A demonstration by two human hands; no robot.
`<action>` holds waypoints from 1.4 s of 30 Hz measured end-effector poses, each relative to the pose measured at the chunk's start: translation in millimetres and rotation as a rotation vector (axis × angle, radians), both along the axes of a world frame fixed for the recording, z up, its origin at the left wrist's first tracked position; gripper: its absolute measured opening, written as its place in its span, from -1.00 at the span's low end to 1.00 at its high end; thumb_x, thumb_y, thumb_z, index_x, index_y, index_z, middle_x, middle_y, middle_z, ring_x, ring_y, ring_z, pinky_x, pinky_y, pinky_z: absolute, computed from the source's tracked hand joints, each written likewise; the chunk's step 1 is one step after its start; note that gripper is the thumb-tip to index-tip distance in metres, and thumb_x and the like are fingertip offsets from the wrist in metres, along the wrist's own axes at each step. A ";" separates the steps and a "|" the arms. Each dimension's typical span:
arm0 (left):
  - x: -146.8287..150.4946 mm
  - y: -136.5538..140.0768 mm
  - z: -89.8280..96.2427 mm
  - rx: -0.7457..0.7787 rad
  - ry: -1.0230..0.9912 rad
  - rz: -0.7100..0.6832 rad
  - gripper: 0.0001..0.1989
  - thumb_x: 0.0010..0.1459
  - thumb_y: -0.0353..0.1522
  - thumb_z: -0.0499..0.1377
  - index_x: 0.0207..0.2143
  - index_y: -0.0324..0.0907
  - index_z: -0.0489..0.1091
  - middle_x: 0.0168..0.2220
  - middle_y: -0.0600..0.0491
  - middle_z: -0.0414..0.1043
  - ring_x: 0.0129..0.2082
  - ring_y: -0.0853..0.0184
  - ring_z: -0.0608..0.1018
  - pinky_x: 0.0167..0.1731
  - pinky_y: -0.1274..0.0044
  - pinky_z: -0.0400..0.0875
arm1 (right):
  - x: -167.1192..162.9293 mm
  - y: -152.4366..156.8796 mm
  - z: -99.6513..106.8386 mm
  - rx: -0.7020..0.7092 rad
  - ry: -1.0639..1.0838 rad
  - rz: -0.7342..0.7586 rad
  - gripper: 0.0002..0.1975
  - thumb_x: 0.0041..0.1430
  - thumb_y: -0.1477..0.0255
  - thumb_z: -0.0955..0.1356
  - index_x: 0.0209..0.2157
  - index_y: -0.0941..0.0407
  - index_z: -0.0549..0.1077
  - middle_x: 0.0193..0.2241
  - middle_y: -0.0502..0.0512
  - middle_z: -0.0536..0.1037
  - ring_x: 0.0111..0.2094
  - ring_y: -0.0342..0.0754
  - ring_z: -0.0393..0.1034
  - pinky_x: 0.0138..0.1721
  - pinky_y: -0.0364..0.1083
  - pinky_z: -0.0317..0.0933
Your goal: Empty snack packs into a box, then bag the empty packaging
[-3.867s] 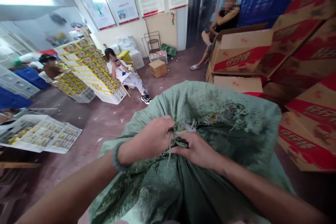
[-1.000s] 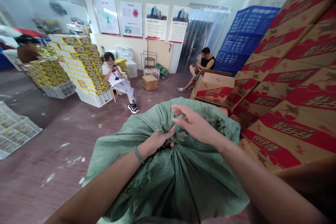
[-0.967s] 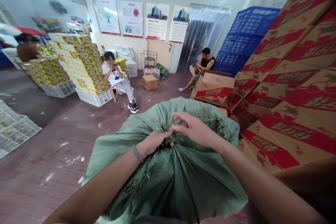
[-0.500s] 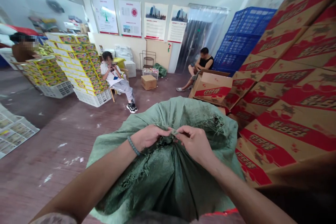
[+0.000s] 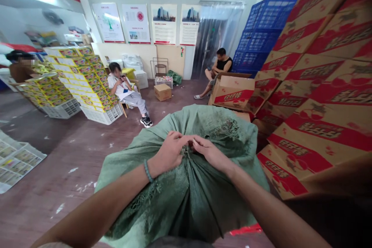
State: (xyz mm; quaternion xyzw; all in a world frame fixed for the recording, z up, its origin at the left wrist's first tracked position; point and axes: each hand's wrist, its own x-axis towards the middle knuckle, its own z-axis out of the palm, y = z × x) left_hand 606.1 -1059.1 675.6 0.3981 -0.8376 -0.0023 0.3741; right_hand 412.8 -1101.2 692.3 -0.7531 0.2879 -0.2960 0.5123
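A large green woven sack (image 5: 221, 186) stands bulging before me, its mouth gathered into a tight, twisted neck (image 5: 186, 154) at the top middle. My left hand (image 5: 170, 153), with a beaded bracelet at the wrist, closes over that neck from the left. From the right, my right hand (image 5: 207, 151) has its thumb and fingers pinched together at the same spot. The fingertips of both hands meet just above the gathers and partly hide what is between them. Frayed threads (image 5: 225, 128) surround a worn patch on the sack's far right side.
Red-and-brown cartons (image 5: 314, 128) are stacked close on the right, with blue crates (image 5: 255, 31) behind. An open carton (image 5: 232, 91) stands beyond the sack. Two people (image 5: 126, 89) (image 5: 219, 66) sit farther off. Yellow boxes (image 5: 83, 77) and a white crate (image 5: 20, 159) are at left.
My left hand has turned over, its back now upward, and moved across the neck's knot. My right hand has shifted slightly left, its fingers drawn in closer. The view has swung slightly right.
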 end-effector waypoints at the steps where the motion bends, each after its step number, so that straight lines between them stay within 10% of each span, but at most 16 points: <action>1: 0.9 -1.7 0.5 -0.112 -0.107 0.008 -0.45 -0.08 -0.65 0.05 0.02 -0.24 0.32 -0.25 -0.03 0.45 -0.17 0.18 0.38 -0.08 0.35 0.27 | 0.8 -5.9 -4.2 0.033 -0.007 0.022 -0.62 0.30 0.14 0.23 -0.17 0.13 0.48 -0.30 0.03 0.47 -0.26 -0.09 0.28 -0.16 -0.09 0.14; 5: 1.6 -7.3 -1.6 -0.427 -0.372 0.102 -0.66 0.12 -0.64 0.01 -0.08 -0.24 0.33 -0.28 0.03 0.47 -0.25 0.24 0.39 0.11 0.22 0.14 | 6.3 -14.8 -23.7 0.170 -0.097 -0.046 -0.58 0.18 0.08 0.30 -0.26 0.16 0.53 -0.40 0.02 0.45 -0.36 -0.12 0.21 -0.28 -0.11 0.10; 10: 3.4 -15.5 -16.7 -0.574 -0.335 0.252 -0.76 0.26 -0.51 0.01 -0.04 -0.28 0.32 -0.23 -0.07 0.46 -0.30 0.24 0.41 -0.15 0.34 0.24 | 12.4 -21.9 -28.0 0.281 -0.095 -0.118 -0.52 0.06 0.17 0.36 -0.07 0.19 0.54 -0.44 -0.01 0.40 -0.44 -0.18 0.20 -0.38 -0.14 0.08; 18: 2.3 -8.7 -36.4 -0.532 -0.131 0.363 -0.92 0.26 -0.47 0.08 -0.19 -0.27 0.29 -0.35 -0.04 0.41 -0.34 0.23 0.42 -0.25 0.37 0.23 | 3.5 -57.5 -9.1 0.239 0.185 0.343 -0.53 0.04 0.33 0.39 0.01 0.15 0.55 -0.44 -0.06 0.43 -0.50 -0.26 0.16 -0.47 -0.21 0.17; 24: 3.1 -1.0 -43.0 -0.418 -0.074 0.407 -0.91 0.30 -0.38 0.06 -0.20 -0.24 0.27 -0.37 -0.01 0.40 -0.36 0.24 0.42 -0.30 0.41 0.22 | 6.1 -62.5 -13.1 0.320 0.207 0.342 -0.62 0.00 0.33 0.42 -0.13 0.19 0.59 -0.39 0.02 0.52 -0.46 -0.22 0.26 -0.53 -0.24 0.22; 27: 5.7 -0.8 -47.5 -0.319 -0.052 0.437 -0.87 0.34 -0.34 0.02 -0.22 -0.22 0.27 -0.37 0.01 0.39 -0.37 0.26 0.41 -0.31 0.42 0.22 | 11.8 -53.1 -17.4 0.011 0.265 0.246 -0.73 0.11 0.44 0.31 -0.20 0.17 0.59 -0.44 0.01 0.51 -0.52 -0.22 0.24 -0.51 -0.22 0.22; 32: 8.1 -1.2 -47.4 -0.264 -0.118 0.396 -0.79 0.35 -0.28 0.01 -0.23 -0.23 0.33 -0.38 0.02 0.36 -0.36 0.25 0.39 -0.31 0.40 0.22 | 7.4 -35.8 -19.6 -1.058 0.470 0.095 -0.70 0.27 0.57 0.19 -0.10 0.21 0.50 -0.21 0.22 0.57 -0.27 -0.04 0.46 -0.30 -0.11 0.30; 34: 7.1 -0.3 -45.4 -0.284 -0.150 0.366 -0.75 0.36 -0.34 -0.07 -0.27 -0.25 0.34 -0.41 0.01 0.32 -0.40 0.24 0.35 -0.34 0.40 0.20 | 4.5 -34.8 -20.4 -1.208 0.479 0.083 -0.70 0.31 0.56 0.16 -0.04 0.19 0.44 -0.06 0.28 0.55 -0.20 0.00 0.50 -0.30 -0.09 0.30; 36: 5.4 0.8 -44.3 -0.316 -0.164 0.348 -0.69 0.37 -0.41 -0.16 -0.33 -0.25 0.33 -0.44 0.01 0.28 -0.43 0.25 0.31 -0.36 0.40 0.19 | 5.8 -37.0 -19.5 -1.058 0.388 0.011 -0.71 0.32 0.54 0.15 -0.03 0.14 0.39 -0.02 0.26 0.54 -0.18 -0.02 0.51 -0.24 -0.08 0.33; 42: 1.7 3.4 -51.0 -0.399 -0.128 0.359 -0.66 0.38 -0.47 -0.21 -0.28 -0.28 0.34 -0.44 0.01 0.28 -0.42 0.27 0.30 -0.36 0.42 0.18 | 26.6 -40.9 -4.9 0.223 0.203 -0.003 -0.58 0.19 0.07 0.24 -0.12 0.13 0.32 -0.41 -0.01 0.39 -0.55 -0.18 0.28 -0.61 -0.18 0.08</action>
